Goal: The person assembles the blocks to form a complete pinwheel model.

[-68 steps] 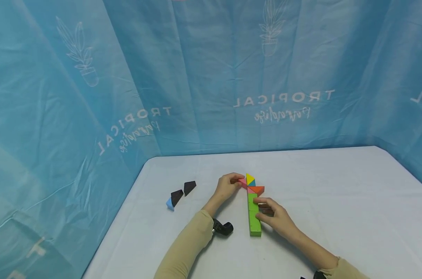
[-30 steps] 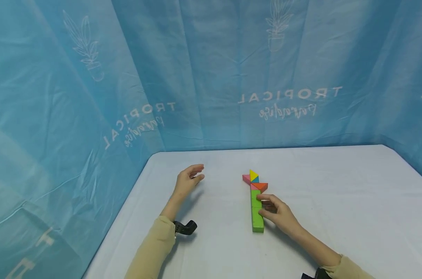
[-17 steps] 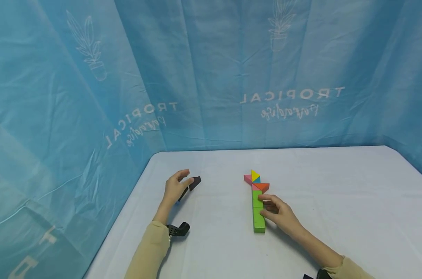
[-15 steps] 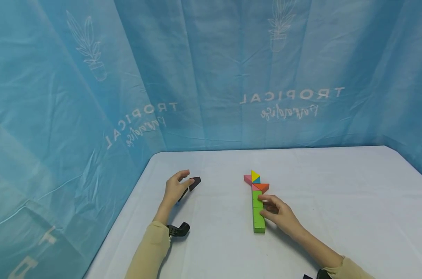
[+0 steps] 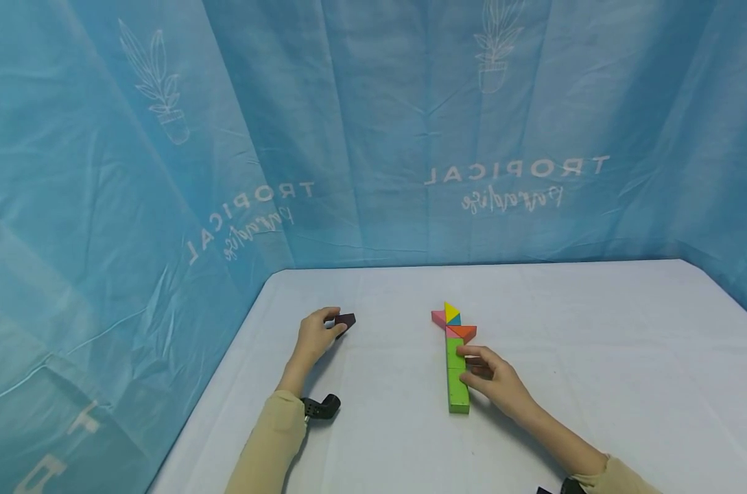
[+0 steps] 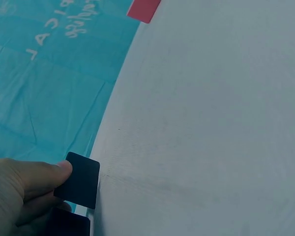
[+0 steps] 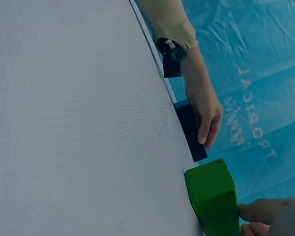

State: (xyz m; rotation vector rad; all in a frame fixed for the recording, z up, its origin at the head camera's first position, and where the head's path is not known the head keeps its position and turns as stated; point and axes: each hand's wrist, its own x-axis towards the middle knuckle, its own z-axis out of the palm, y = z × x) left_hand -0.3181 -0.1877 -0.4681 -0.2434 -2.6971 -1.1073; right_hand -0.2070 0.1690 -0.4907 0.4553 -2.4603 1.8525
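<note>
In the head view, my left hand (image 5: 314,336) is over the left part of the table. It pinches a black four-sided wooden block (image 5: 346,321) between thumb and fingers; in the left wrist view the thumb lies on that black block (image 6: 81,182). A second black block (image 6: 69,223) sits just below it, partly behind the fingers. My right hand (image 5: 499,381) rests its fingertips against the right side of two green blocks (image 5: 457,394) laid end to end. Beyond them are a small pink piece, an orange triangle (image 5: 464,331), a yellow triangle (image 5: 450,311), a blue triangle and a pink block (image 5: 437,317).
A white cloth (image 5: 385,425) covers the table, and blue printed curtains (image 5: 373,137) hang behind it and to the left. Black cameras are strapped to both wrists, the left wrist camera (image 5: 324,407) jutting out over the cloth.
My left hand has left the pink block and gone left to the black blocks, where its thumb and fingers have closed on one. My right hand stays at the green blocks.
</note>
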